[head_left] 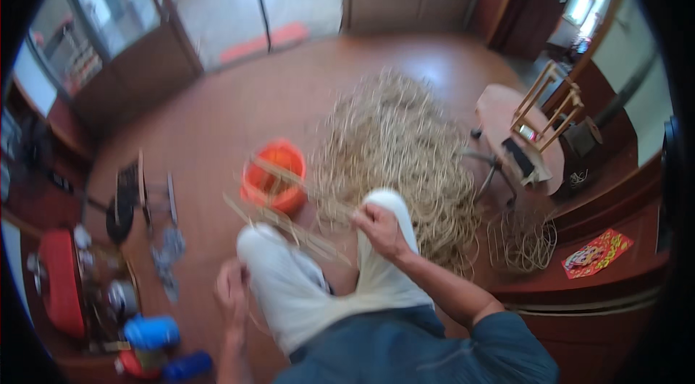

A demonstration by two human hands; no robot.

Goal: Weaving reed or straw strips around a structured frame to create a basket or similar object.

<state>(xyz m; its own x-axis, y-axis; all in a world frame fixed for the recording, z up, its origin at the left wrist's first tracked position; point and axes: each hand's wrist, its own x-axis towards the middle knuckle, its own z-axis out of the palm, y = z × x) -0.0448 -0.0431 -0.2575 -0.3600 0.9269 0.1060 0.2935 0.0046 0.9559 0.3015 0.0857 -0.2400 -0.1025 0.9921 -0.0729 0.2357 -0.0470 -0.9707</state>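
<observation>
My right hand (380,228) is closed over my right knee, gripping a bundle of long tan straw-like strands (318,196) that stretches left toward the bucket. More pale strands (289,228) cross between my knees, smeared by motion. My left hand (233,290) hangs beside my left thigh, its fingers curled; whatever it may hold is too blurred to tell. Just beyond my left knee stands an orange bucket (250,185) with more strands inside and across its rim. A large heap of tan cord (398,145) spreads over the floor beyond my right knee.
At right, a wooden frame (546,105) rests on a pale oval-topped table (496,105). Below it sits a wire basket (521,243) of looped cord. A red festive paper (597,254) lies at far right. On the left are a red stool-like object (61,283) and a blue container (150,332).
</observation>
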